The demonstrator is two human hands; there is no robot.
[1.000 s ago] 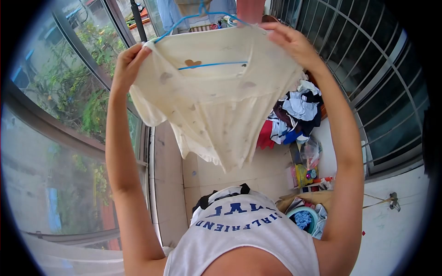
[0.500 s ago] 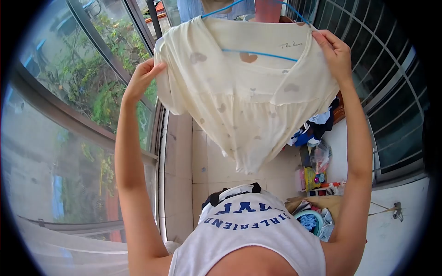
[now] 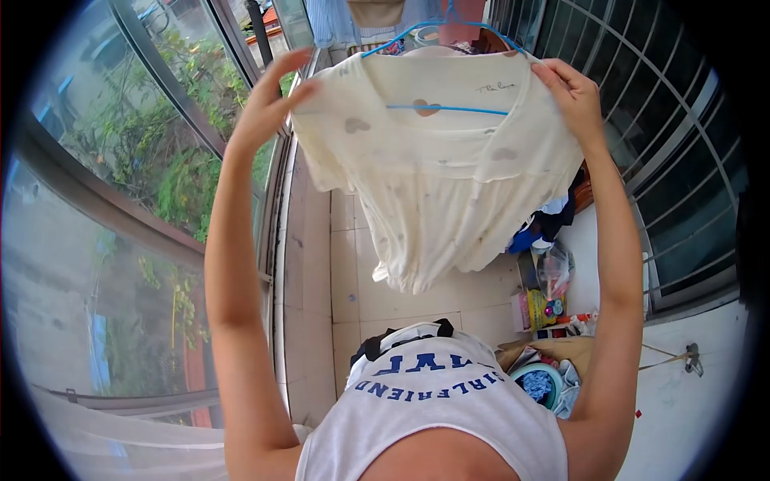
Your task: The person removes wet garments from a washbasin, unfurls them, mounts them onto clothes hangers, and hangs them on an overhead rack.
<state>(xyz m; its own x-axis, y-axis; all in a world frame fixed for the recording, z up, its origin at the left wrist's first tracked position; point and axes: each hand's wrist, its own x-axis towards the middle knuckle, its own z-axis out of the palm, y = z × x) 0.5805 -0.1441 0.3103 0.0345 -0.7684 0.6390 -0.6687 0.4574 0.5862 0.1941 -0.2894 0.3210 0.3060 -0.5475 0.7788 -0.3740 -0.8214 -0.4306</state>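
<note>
A cream blouse [image 3: 433, 176] with brownish heart prints hangs in front of me on a blue hanger [image 3: 457, 109]. The hanger's top bar shows above the neckline, and its lower bar crosses inside the neck opening. At the blouse's left shoulder, my left hand [image 3: 271, 100] has its fingers apart, slightly blurred, with the fingertips close to the cloth. My right hand [image 3: 576, 100] pinches the fabric at the right shoulder, near the hanger's end. Its thumb lies on the front of the cloth.
Windows [image 3: 120, 200] run along the left and a barred window [image 3: 682, 160] along the right. Hanging clothes [image 3: 333, 20] are at the far end. To the right, a basin [image 3: 553, 381] holds laundry, near a plastic bag [image 3: 555, 268]. Tiled floor [image 3: 385, 301] lies below.
My left hand has let go of the sleeve, moved up and inward, and spread its fingers. The blouse sits slightly lower, its left side shifted inward. My right hand keeps its pinch.
</note>
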